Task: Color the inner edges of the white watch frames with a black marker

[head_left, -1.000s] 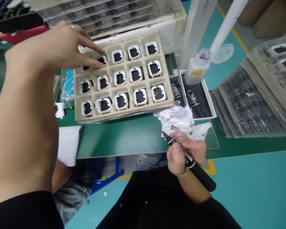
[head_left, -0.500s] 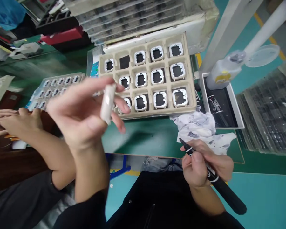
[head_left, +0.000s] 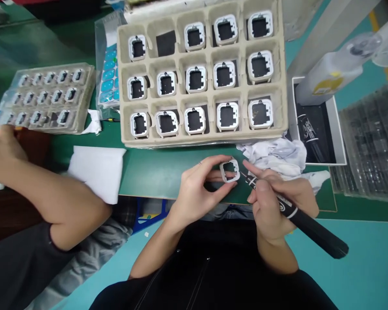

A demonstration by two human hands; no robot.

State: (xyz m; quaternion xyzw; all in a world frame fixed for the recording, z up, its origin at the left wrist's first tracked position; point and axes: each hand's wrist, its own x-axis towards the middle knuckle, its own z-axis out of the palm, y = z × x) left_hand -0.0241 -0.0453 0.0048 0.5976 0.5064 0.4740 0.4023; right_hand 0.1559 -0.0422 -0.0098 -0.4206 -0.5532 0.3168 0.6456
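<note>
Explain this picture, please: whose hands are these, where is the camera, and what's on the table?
No machine here: these are a person's bare hands, seen from a camera worn on the head, looking forward and down. The left hand holds a small white frame; the right hand holds a black marker, tip close to the frame. On the green table sits a tan tray with three rows of similar frames. Near its right end are a crumpled cloth and an open white box with a bottle in it. The arm at the left belongs to someone else.
</note>
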